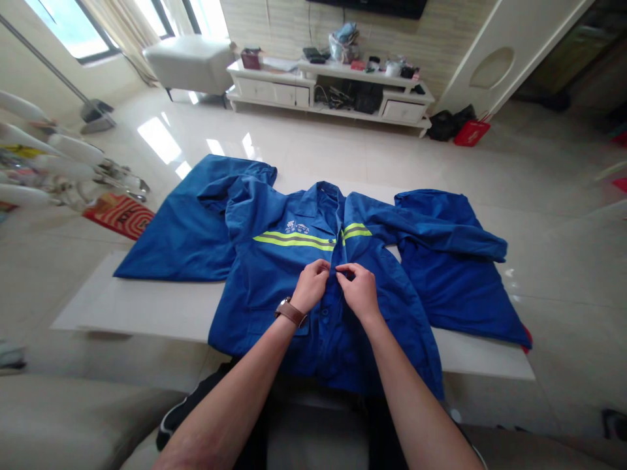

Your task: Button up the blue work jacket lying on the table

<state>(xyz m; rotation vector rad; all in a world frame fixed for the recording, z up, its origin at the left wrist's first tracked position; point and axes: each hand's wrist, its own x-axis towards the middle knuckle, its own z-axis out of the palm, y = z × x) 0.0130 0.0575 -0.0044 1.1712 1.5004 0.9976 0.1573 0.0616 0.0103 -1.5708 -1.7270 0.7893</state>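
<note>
A blue work jacket (274, 267) with yellow-green reflective stripes lies front-up on a low white table (147, 307), its collar pointing away from me. Both my hands meet at the jacket's front placket, just below the stripes. My left hand (309, 286), with a brown watch on its wrist, pinches the left edge of the placket. My right hand (360, 287) pinches the right edge, fingertips almost touching the left hand. A blue button (324, 312) shows on the placket just below my hands.
More blue garments lie on the table to the left (181, 228) and right (455, 267) of the jacket. A white TV cabinet (328, 91) with clutter stands at the far wall. A white ottoman (189, 62) sits by the window. A drying rack (53, 163) stands at left.
</note>
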